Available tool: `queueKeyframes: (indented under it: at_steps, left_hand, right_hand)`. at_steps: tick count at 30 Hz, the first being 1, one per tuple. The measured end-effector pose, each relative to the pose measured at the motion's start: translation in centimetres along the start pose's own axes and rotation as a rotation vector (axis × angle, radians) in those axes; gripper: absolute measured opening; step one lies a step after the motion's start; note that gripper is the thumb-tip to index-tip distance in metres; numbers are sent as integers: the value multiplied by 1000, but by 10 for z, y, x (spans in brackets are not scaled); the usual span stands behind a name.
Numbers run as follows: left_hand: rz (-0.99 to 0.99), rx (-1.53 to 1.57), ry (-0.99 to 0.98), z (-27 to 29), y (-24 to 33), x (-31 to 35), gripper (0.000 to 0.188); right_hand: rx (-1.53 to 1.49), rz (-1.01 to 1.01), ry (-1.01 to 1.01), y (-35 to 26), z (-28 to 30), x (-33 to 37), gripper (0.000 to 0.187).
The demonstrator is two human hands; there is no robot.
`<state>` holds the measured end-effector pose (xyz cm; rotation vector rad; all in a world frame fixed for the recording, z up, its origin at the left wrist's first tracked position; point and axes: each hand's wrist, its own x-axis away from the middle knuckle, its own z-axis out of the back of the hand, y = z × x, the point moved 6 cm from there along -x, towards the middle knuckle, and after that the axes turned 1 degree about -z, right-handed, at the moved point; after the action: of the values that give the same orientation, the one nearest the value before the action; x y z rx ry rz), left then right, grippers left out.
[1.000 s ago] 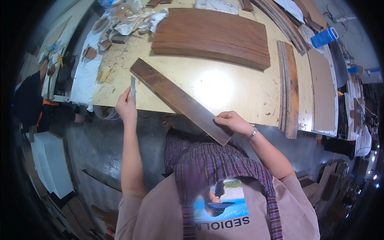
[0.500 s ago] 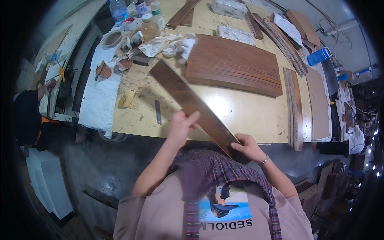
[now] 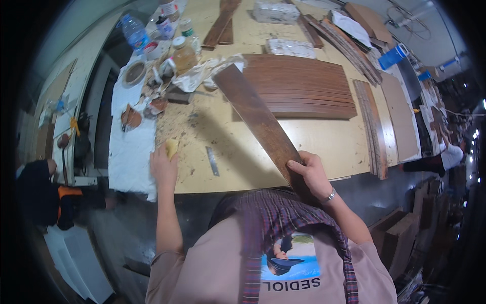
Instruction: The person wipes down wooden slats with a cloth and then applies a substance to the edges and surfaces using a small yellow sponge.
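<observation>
My right hand (image 3: pixel 312 175) grips the near end of a long brown wooden plank (image 3: pixel 260 121), thumb on its upper face. The plank slants up and to the left above the table. At the left of the table my left hand (image 3: pixel 164 164) is closed round a small yellow sponge-like piece (image 3: pixel 172 147), part of which shows past the fingers. A thin metal ruler-like strip (image 3: pixel 212 161) lies to the right of that hand. Behind the plank rests a stack of brown boards (image 3: pixel 304 86).
White cloth (image 3: pixel 129 162) covers the table's left edge, with a tape roll (image 3: pixel 134 73) on it. Bottles and a jar (image 3: pixel 184 55) stand at back left beside crumpled rags (image 3: pixel 202 73). Narrow strips (image 3: pixel 368 126) lie at right. Other people (image 3: pixel 38 187) are at both sides.
My left hand has let go of the plank, moved left and closed on the yellow piece. The plank, now in my right hand alone, has shifted slightly right.
</observation>
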<state>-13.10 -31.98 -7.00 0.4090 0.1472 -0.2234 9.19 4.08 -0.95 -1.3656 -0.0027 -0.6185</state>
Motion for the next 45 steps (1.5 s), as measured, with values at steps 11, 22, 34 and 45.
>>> queueKeyframes:
  at_steps: [11,22,34,45]
  left_hand:
    - [-245,805,243,74,184,-28,49]
    - [-672,588,180,42,274,31,39]
    - [-834,541,154,50,288,25,35]
    - [-590,619,277,56,274,-43,30]
  right_hand:
    - [6,60,-53,-16,24,-18,26]
    - [-20,-39,-141,6,55,-18,23]
    - [53,52,-45,9,73,-6,33]
    - [90,40,-7,14,76,1,35]
